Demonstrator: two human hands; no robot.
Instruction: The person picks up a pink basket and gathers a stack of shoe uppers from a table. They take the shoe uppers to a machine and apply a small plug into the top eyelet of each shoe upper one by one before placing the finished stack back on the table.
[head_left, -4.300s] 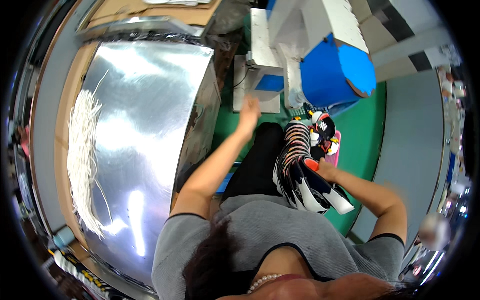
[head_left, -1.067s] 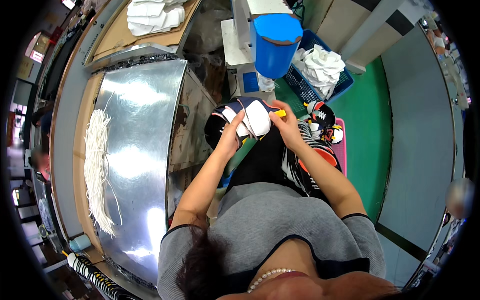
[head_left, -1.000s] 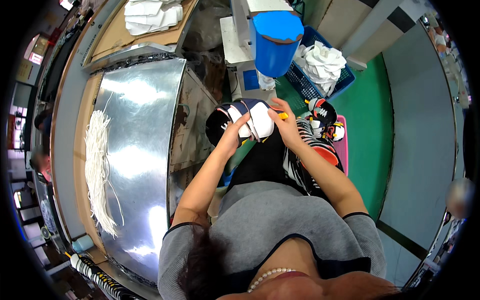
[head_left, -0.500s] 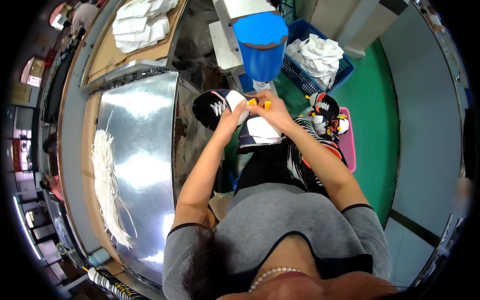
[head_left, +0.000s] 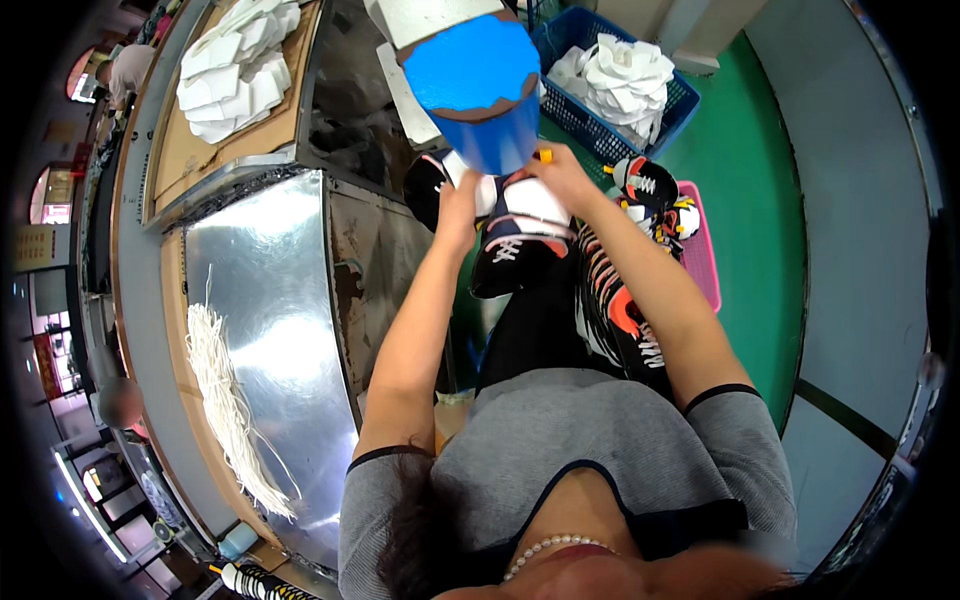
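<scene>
My left hand (head_left: 459, 208) is closed on a black shoe upper (head_left: 424, 188) with white laces and a white panel, below the blue cylindrical head of a machine (head_left: 490, 120). Beside it, my right hand (head_left: 565, 178) grips a second shoe upper (head_left: 518, 266), black with white laces and a white tongue. A small yellow tab (head_left: 544, 155) shows by the right fingers. The machine head hides the fingertips and the far ends of the uppers. Several more uppers (head_left: 622, 312), striped black, white and orange, lie stacked across my lap under the right forearm.
A pink basket (head_left: 706, 250) with more uppers (head_left: 646, 184) stands on the green floor at right. Behind it, a blue crate (head_left: 683, 118) holds white pieces (head_left: 628, 82). At left, a bundle of white laces (head_left: 226, 400) lies on a metal tabletop (head_left: 270, 240); white pieces (head_left: 235, 80) are stacked farther back.
Both hands and the uppers are now closer under the machine head, which hides more of them. The right-hand upper has turned so its laced black front shows. The whole view has shifted.
</scene>
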